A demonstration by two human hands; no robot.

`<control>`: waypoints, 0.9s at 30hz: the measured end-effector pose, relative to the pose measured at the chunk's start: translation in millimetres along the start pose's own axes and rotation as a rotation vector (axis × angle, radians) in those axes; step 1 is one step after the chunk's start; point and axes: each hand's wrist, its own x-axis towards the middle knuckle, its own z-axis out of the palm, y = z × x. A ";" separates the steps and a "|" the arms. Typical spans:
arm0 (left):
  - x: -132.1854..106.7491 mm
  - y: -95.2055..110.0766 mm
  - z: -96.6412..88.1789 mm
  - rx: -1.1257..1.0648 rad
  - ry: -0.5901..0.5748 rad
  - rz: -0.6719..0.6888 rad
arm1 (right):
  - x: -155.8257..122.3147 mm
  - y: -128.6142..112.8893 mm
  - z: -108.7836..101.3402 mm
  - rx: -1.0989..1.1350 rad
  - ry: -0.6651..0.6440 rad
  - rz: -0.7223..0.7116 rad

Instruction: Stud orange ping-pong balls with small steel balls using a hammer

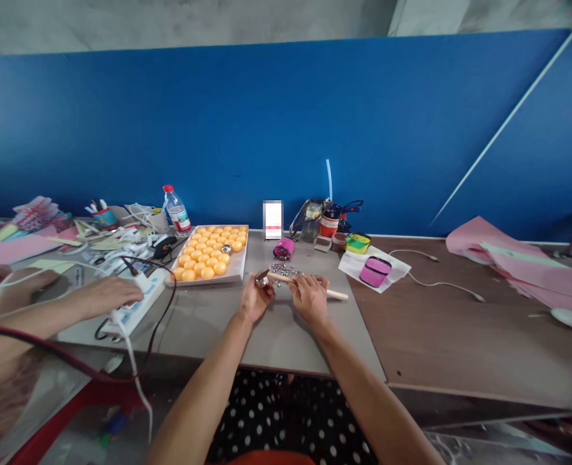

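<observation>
While the right hand (309, 296) is gripping a wooden stick (337, 294) with its fingers curled around the middle, the left hand (255, 298) is pinching a small metal piece (264, 281) with closed fingertips at the stick's left tip. Both hands are working low over the grey table (276, 336). Loose metal pieces (286, 268) are lying just behind them, near a tipped pink cup (284, 248) and a tray (203, 281) of orange balls (211, 255). At far left, another person's hand (114, 294) is resting on a power strip (137, 305).

Pixelated card (273, 219), tiny indistinct silvery bits (284, 269), co-worker's arm (33, 310) cut off at left edge.
</observation>
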 end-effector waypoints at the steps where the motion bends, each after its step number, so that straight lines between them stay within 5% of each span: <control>1: -0.1 0.0 0.4 -0.003 0.001 -0.002 | 0.3 0.0 -0.7 -0.006 -0.002 -0.002; 13: -2.7 3.4 1.6 -0.039 -0.020 -0.029 | 0.3 3.2 1.2 -0.017 0.034 0.019; 27: -4.7 7.3 3.1 0.021 -0.072 0.014 | 2.8 55.8 2.4 -0.188 0.237 0.447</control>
